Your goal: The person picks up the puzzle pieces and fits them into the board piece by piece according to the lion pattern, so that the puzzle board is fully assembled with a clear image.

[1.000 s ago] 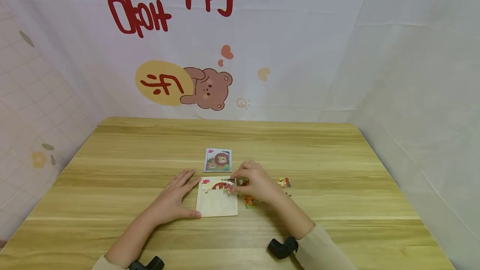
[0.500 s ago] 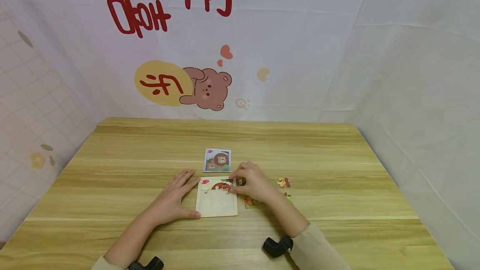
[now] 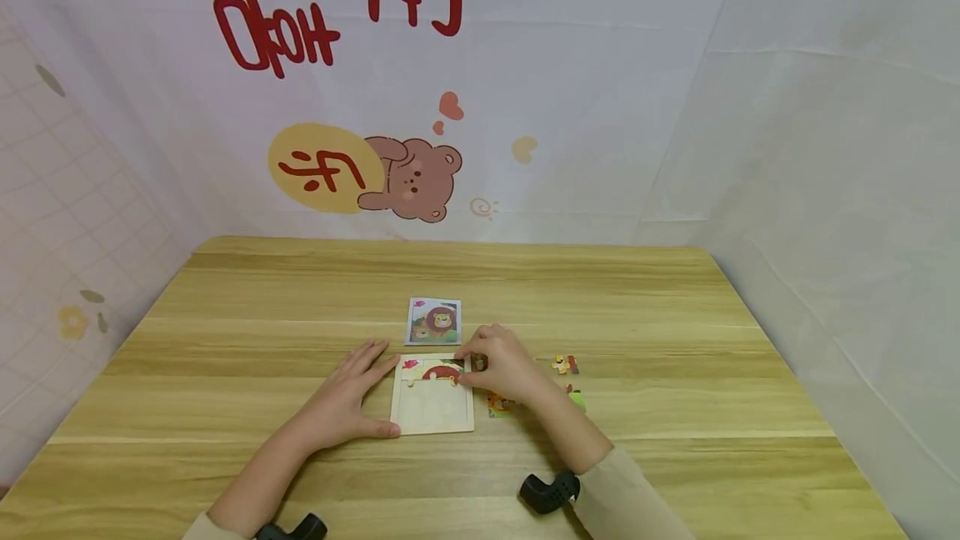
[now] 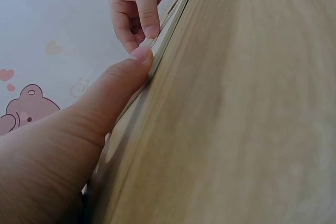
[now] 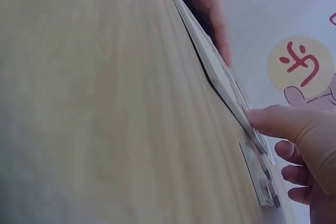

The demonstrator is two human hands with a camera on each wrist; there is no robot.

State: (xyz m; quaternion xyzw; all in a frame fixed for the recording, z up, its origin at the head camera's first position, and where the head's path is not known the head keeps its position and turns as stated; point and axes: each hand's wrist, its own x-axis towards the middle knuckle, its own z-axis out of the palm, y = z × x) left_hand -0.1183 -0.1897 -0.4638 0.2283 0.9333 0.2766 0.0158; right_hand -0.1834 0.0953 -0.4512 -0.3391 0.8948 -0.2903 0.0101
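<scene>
Head view: squarish tray (image 3: 432,410), top edge pointing away; left hand (image 3: 347,401) spread; right hand (image 3: 506,363) pinching corner piece (image 3: 453,369)

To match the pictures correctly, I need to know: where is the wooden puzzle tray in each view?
Head: the puzzle tray is lower middle, between the left hand and right hand.
Left wrist: the puzzle tray is a thin slanting strip, upper middle.
Right wrist: the puzzle tray slants from top middle down to the right.
Shared landmark: the printed bear, only partly visible in the wrist views.
</scene>
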